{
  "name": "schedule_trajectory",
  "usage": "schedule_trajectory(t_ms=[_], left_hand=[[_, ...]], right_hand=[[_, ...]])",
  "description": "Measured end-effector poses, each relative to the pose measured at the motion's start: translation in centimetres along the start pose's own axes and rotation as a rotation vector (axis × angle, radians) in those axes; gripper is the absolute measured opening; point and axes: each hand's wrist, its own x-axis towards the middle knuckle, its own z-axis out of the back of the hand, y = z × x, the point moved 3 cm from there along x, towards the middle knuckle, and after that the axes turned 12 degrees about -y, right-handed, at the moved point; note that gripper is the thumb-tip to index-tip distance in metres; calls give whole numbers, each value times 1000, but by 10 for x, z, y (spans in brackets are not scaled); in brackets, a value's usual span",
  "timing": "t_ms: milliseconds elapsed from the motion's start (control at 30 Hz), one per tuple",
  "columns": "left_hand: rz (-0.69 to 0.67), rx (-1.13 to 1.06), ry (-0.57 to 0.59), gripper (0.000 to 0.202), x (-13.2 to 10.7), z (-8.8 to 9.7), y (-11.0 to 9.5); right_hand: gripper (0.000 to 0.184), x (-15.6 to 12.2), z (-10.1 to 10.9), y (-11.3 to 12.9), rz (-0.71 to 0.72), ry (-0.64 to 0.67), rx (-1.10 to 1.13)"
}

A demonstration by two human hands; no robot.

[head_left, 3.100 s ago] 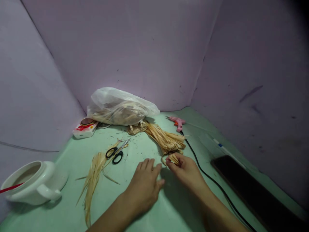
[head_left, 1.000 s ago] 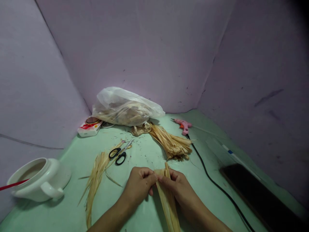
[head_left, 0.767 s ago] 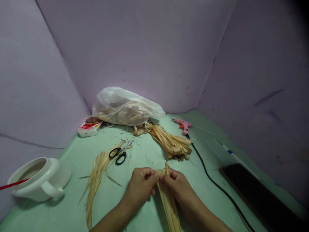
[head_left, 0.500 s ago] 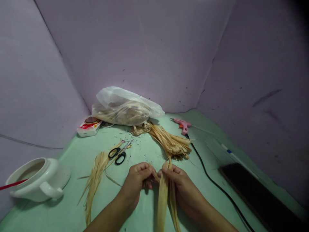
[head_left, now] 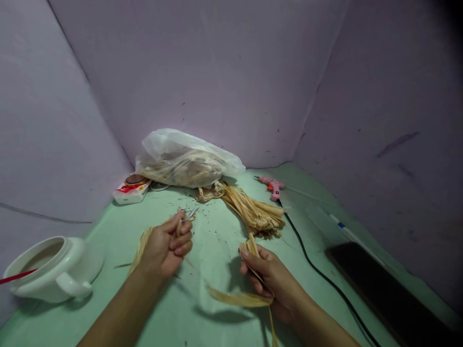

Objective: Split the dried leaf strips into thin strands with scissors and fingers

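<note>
My right hand (head_left: 269, 282) is closed round a few dried husk strips (head_left: 237, 299). Their short ends stick up past my fingers, and the long ends curl down and left over the green table (head_left: 213, 231). My left hand (head_left: 164, 246) is off to the left with its fingers curled, pinching what looks like a thin husk strip. It hovers over the black-handled scissors (head_left: 191, 213), of which only the blade tips show. A loose heap of husk strips (head_left: 139, 248) lies under and beside that hand.
A tied bundle of husk strips (head_left: 253, 212) lies ahead, with a plastic bag of husks (head_left: 184, 161) behind it. A pink glue gun (head_left: 271, 185) and its black cord (head_left: 314, 265) are at the right. A dark flat slab (head_left: 383, 284) lies far right, and a white pot (head_left: 50, 270) stands left.
My hands have parted. The left one moved away to the left over the scissors, while the right one keeps the strips, whose long ends now bend left.
</note>
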Motion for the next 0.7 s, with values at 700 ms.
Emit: schedule_trajectory(t_ms=[700], left_hand=[[29,603,-157,18,-17,-17,79]], right_hand=[[24,-1,-3,-8,101,38,-39]])
